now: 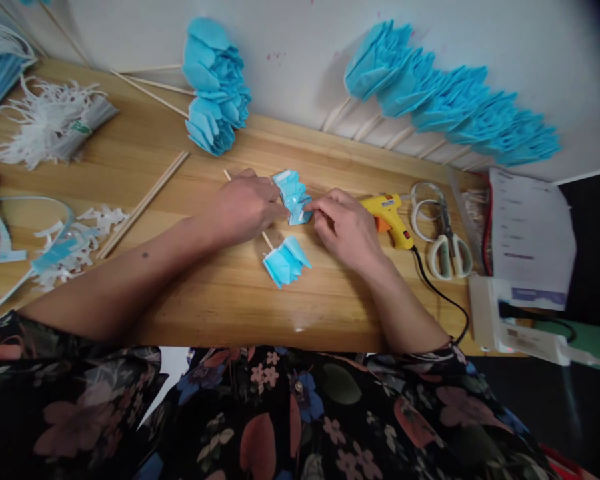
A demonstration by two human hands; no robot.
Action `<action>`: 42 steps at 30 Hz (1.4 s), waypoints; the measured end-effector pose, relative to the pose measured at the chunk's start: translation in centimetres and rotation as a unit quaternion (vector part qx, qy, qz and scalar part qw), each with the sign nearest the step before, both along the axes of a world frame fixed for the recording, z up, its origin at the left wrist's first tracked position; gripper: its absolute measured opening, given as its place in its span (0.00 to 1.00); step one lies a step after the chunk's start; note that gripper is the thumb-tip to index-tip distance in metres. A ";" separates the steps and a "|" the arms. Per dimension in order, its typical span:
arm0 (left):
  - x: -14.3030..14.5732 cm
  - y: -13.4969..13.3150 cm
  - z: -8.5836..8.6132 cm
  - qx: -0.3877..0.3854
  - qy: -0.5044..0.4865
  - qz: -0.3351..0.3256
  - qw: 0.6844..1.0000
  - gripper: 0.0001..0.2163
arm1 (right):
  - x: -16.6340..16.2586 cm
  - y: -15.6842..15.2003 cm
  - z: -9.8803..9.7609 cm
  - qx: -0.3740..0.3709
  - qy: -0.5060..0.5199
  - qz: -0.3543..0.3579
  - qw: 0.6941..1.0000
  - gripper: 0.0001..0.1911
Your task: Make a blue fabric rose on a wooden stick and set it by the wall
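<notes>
My left hand (246, 205) and my right hand (344, 225) meet over the wooden table (220, 300), both pinching a small folded blue paper piece (293, 196). The fingers of each hand are closed on its edges. Just below them lies a finished blue paper flower on a thin wooden stick (286, 261), with the stick running up under my left hand.
A yellow glue gun (390, 219) with a black cord lies right of my right hand, then white-handled scissors (449, 245). Blue paper flowers on sticks (215, 87) and a row of them (455, 107) lean on the wall. Loose sticks (145, 203) and paper scraps (45, 120) lie left.
</notes>
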State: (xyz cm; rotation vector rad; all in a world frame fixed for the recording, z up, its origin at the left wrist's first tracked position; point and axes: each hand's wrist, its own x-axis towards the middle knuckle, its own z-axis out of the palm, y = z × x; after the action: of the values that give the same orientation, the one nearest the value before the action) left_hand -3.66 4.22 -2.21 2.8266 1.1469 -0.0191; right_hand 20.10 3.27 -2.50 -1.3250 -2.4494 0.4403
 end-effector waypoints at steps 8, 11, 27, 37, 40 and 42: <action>-0.1 -0.1 -0.2 0.020 0.005 -0.003 1.000 0.17 | 0.1 0.1 0.5 0.034 -0.004 -0.020 0.999 0.16; 0.0 -0.1 -0.1 0.006 0.013 -0.004 1.000 0.18 | 0.2 0.0 0.8 0.046 0.014 -0.025 0.999 0.15; -0.2 -0.1 0.0 -0.003 -0.027 -0.002 1.000 0.17 | -0.1 0.1 0.1 0.052 -0.058 -0.011 0.997 0.18; -0.5 0.0 -0.6 0.009 -0.041 -0.008 0.999 0.17 | 0.6 0.0 0.6 0.054 -0.030 -0.008 0.998 0.17; -0.3 -0.2 -0.1 -0.007 -0.022 -0.005 1.000 0.16 | 0.4 0.0 0.3 0.047 -0.029 0.004 0.998 0.18; -0.2 -0.2 0.1 -0.005 -0.012 -0.003 1.000 0.15 | 0.2 0.0 0.1 0.043 -0.035 0.012 0.998 0.18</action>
State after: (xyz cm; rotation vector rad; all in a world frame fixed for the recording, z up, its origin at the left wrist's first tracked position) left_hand -3.86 3.98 -2.16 2.8130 1.1310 0.0089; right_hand 20.33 3.27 -2.37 -1.2993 -2.5130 0.2943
